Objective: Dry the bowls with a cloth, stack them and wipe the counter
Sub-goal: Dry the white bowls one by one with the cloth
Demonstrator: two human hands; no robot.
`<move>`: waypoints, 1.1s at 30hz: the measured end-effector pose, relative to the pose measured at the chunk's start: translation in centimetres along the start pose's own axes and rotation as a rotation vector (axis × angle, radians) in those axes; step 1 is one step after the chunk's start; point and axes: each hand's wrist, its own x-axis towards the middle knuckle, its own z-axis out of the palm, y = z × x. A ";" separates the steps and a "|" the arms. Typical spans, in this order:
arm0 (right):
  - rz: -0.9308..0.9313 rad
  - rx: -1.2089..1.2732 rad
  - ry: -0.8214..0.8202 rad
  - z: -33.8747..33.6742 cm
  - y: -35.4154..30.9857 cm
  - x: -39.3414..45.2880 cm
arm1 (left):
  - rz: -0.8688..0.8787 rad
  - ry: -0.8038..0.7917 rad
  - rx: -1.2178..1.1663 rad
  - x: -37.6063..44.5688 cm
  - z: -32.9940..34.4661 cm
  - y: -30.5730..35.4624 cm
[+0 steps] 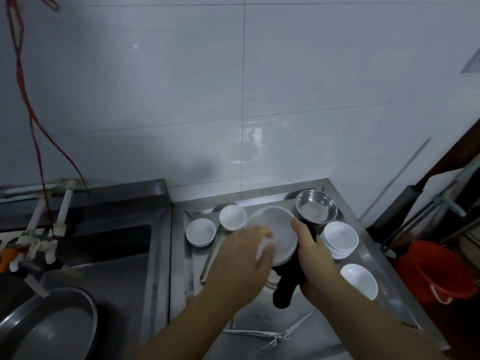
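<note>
A wide white bowl (279,229) is held tilted above the steel counter (249,318). My left hand (241,253) grips its left rim, blurred by motion. My right hand (311,248) holds a dark cloth (285,284) against the bowl's right side, thumb on the rim; the cloth hangs down below the bowl. Small white bowls stand around: two at the back left (200,232) (232,217), a stack of several at the right (340,239), and one nearer on the right (359,280). A steel bowl (316,209) sits at the back right.
A ladle handle (210,258) lies left of my hands and metal tongs (280,333) lie near the counter's front. A sink (104,255) with a large steel basin (46,323) and taps is on the left. A red bucket (436,268) stands beyond the counter's right edge.
</note>
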 end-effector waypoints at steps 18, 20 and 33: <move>0.025 -0.030 0.166 -5.4 1.7 -0.6 | -0.713 -0.083 -1.087 0.0 3.4 -2.8; 0.022 -0.038 0.179 -6.9 1.8 0.0 | -0.698 -0.088 -1.063 0.3 4.4 -2.3; -0.012 -0.153 0.230 -21.4 -0.6 6.7 | -0.877 -0.128 -1.022 4.1 16.2 4.2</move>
